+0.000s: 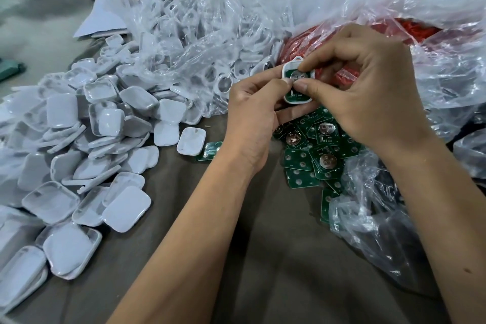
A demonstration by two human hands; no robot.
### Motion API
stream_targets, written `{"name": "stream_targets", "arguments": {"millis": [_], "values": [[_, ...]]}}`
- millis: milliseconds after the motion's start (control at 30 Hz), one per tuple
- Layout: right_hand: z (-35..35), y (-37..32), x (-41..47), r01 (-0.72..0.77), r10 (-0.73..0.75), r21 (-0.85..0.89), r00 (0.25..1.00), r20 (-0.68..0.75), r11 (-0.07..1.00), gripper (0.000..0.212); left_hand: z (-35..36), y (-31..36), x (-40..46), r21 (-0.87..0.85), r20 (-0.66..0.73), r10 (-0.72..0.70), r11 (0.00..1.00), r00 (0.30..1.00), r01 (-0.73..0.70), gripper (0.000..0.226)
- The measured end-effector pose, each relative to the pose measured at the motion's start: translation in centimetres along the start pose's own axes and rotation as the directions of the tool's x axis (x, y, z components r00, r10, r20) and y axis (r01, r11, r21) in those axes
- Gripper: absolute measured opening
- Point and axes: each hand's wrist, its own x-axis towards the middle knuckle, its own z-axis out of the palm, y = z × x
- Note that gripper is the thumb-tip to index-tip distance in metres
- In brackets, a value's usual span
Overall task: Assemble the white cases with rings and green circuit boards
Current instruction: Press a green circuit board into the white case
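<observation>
Both hands, left [252, 113] and right [368, 92], are pinching a white case [285, 75] with a green board [295, 95] inside, above the board pile [313, 155].

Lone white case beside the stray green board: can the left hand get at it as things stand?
Probably not yet: the white case lies uncovered, but the left hand and right hand both grip the case being assembled.

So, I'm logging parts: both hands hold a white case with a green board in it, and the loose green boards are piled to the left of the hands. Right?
Not quite. Both hands, left and right, do hold the white case with a green board, but the head view shows the loose green boards piled beneath them, not to the left; white covers lie there.
</observation>
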Motion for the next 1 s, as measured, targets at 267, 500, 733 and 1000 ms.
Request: {"name": "stream_targets", "arguments": {"millis": [267,500,733,1000], "values": [[0.22,-0.11,-0.21,-0.048,0.053,0.123,0.998,-0.039,0.991,0.026,-0.14,-0.11,0.21,-0.132,0.027,-0.049,0.99,0.998,0.052,0.02],[-0.19,0.16,-0.19,-0.05,0.053,0.135,0.998,-0.015,0.99,0.025,0.11,0.03,0.04,-0.1,0.011,-0.065,0.993,0.998,0.066,0.02],[-0.27,0.12,-0.06,-0.028,0.028,0.027,1.0,-0.008,0.999,0.023,0.25,0.35,-0.02,-0.171,-0.009,-0.114,0.979,0.993,0.111,0.032],[-0.4,0.13,0.04,-0.029,0.029,0.012,1.0,0.004,0.999,0.019,-0.41,0.55,0.21,-0.239,0.097,-0.227,0.94,0.969,0.244,0.025]]}}
